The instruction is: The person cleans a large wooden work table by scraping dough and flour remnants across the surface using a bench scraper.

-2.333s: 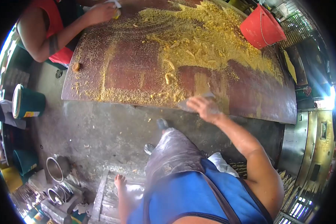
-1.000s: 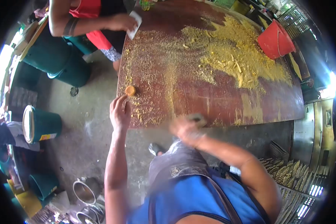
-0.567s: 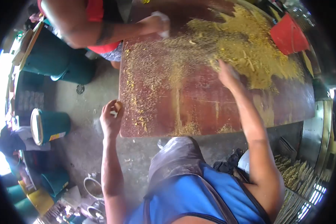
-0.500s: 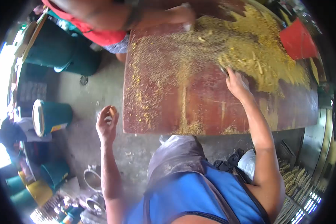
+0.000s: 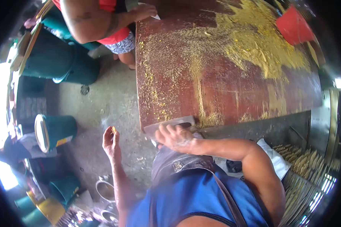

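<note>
My right hand [image 5: 178, 139] grips a wide, flat grey scraper [image 5: 169, 125] by its near side. The scraper lies along the front edge of the reddish-brown table [image 5: 223, 99], close to its left corner. Off to the left, above the floor, my left hand [image 5: 112, 145] pinches a small orange-brown piece [image 5: 114, 129] too small to identify. Yellow crumbly material [image 5: 254, 43] is heaped toward the far right of the table. Finer yellow crumbs are scattered over the table's left side and along the front edge.
Across the table, a co-worker's hand [image 5: 144, 12] holds a white-edged flat tool. A red bucket [image 5: 294, 25] rests at the far right. Green bins [image 5: 45, 56] and a lidded green bucket [image 5: 60, 130] stand left; a rack of yellowish sticks [image 5: 303, 166] stands right.
My right hand has come from the yellow heap to the table's near left edge with the scraper. The co-worker's hand has moved left. My left hand has dropped slightly, still pinching the piece.
</note>
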`<state>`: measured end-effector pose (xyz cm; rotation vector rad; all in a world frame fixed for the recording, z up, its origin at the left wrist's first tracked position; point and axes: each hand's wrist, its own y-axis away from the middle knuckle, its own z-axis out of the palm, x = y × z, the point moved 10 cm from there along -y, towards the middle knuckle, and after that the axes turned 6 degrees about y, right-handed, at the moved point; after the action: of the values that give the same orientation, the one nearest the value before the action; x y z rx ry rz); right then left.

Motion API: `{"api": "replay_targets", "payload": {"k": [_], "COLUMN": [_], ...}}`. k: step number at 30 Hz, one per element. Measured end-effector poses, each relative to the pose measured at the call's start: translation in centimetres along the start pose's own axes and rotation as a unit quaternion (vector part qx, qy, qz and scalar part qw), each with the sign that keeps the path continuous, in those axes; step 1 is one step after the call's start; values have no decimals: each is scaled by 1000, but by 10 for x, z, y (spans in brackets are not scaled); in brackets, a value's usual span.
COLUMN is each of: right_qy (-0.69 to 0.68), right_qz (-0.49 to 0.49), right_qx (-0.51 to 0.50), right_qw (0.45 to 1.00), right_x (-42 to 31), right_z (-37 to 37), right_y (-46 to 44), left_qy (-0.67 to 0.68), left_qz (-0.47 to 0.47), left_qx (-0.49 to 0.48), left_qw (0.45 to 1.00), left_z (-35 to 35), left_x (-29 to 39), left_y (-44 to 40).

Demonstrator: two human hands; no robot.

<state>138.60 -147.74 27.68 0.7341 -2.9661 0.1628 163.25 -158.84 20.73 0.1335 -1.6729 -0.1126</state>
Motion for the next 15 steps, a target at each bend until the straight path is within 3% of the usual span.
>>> {"api": "replay_targets", "payload": {"k": [2, 3, 4, 5, 6, 7, 8, 10, 11, 12, 13, 14, 15], "right_qy": [68, 73, 231, 37, -160, -380, -324, -133, -149, -304, -417, -278, -93], "right_qz": [33, 75, 202, 375, 518, 591, 605, 568, 540, 544, 527, 392, 262], "right_qx": [-5, -108, -164, -118, -56, -43, -29, -22, -14, -28, -59, -76, -48], "right_qw": [997, 989, 937, 919, 838, 710, 727, 812, 829, 782, 738, 874, 959], "right_x": [-9, 20, 71, 141, 197, 203, 230, 251, 235, 191, 166, 126, 79], "right_z": [8, 22, 38, 56, 75, 30, 28, 24, 17, -9, 32, 33, 30], "right_y": [-20, -21, -17, 14, 62, 85, 110, 129, 114, 78, 56, 10, -31], "left_qy": [27, 38, 17, -6, -5, 2, 5, 3, 14, 37, 54, 55, 44], "left_qz": [5, 11, -9, -29, -35, -28, -28, -38, -31, -46, -62, -54, -47], "left_qx": [-23, -30, -17, -2, 21, 19, 34, 59, 62, 86, 108, 102, 80], "left_qw": [999, 999, 1000, 1000, 999, 999, 999, 998, 998, 995, 991, 992, 995], "left_z": [-17, -28, -48, -68, -87, -103, -121, -143, -139, -139, -139, -129, -113], "left_x": [-7, -9, -16, -23, -28, -33, -41, -43, -37, -36, -37, -40, -36], "left_y": [-5, -5, -1, 6, 11, 14, 17, 22, 16, 15, 15, 7, -3]}}
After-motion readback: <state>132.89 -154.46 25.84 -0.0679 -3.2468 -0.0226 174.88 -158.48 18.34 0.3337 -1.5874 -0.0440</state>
